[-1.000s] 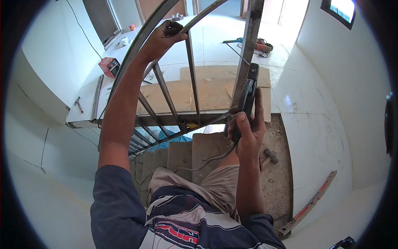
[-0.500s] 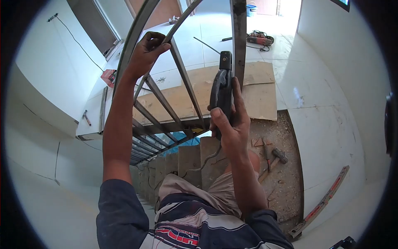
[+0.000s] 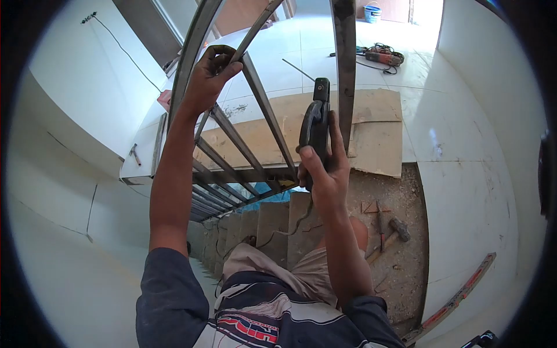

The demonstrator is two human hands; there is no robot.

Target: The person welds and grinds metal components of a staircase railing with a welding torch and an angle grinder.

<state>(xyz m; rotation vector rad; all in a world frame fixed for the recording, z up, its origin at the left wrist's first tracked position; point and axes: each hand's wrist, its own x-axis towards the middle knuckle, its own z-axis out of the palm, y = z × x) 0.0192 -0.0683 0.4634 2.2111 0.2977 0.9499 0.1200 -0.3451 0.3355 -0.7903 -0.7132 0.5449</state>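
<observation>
My left hand (image 3: 208,84) is closed around a curved flat metal bar (image 3: 253,30) of the stair railing, just where an upright baluster (image 3: 267,110) meets it. In my right hand (image 3: 329,177) is a black welding electrode holder (image 3: 316,130), its jaw end pointing up and away from me. A thin electrode (image 3: 297,68) sticks out of the jaw toward the upper left, apart from the railing bars. The holder stands close beside a thick metal post (image 3: 344,64). Its cable (image 3: 299,223) hangs down over the steps.
Cardboard (image 3: 371,133) covers part of the tiled landing beyond the railing. A hammer (image 3: 399,231) and a red spirit level (image 3: 458,298) lie on the right. An angle grinder (image 3: 383,57) and a blue bucket (image 3: 372,13) are farther back. Concrete steps (image 3: 272,223) descend at left.
The view has turned slightly, so the scene sits a little farther right and lower. Both hands keep their grips, with the electrode still off to the left of the post.
</observation>
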